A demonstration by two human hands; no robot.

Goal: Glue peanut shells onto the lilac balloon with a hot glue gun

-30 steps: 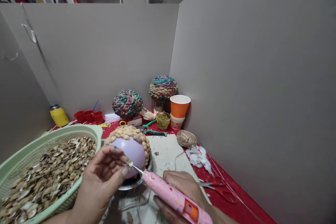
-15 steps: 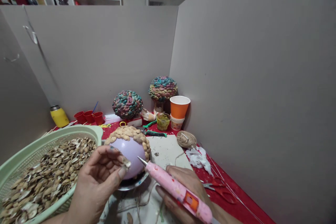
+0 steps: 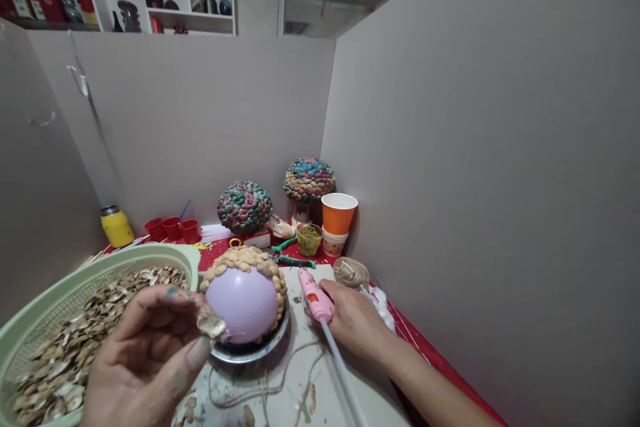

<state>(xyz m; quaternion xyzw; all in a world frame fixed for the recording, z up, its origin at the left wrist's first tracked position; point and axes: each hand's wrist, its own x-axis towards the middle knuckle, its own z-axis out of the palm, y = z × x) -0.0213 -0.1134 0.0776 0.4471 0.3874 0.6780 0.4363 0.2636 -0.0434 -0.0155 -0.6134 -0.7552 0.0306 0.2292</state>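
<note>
Between the thumb and fingertips of my left hand (image 3: 150, 353) is a half peanut shell (image 3: 211, 325), its pale hollow side showing. Just beyond it, a lilac balloon (image 3: 243, 300) rests in a shallow metal bowl (image 3: 260, 353). Rows of peanut shells (image 3: 245, 258) cover the balloon's top and right side. My right hand (image 3: 353, 317) is closed around a pink hot glue gun (image 3: 316, 297) to the right of the bowl. The gun's nozzle points away from me, and a long translucent glue stick (image 3: 343, 370) sticks out of its rear.
A green basket (image 3: 193, 260) of peanut shells stands on the left. Twine (image 3: 351, 272), pliers (image 3: 295, 261), stacked paper cups (image 3: 340, 213) and two coloured shell-covered balls (image 3: 245, 207) sit behind the white board (image 3: 295, 327). Grey partitions (image 3: 450, 147) enclose the table.
My right hand has moved the glue gun away from the shell and balloon, turning its nozzle forward. My left hand has come left and nearer with the shell. The camera view has shifted slightly.
</note>
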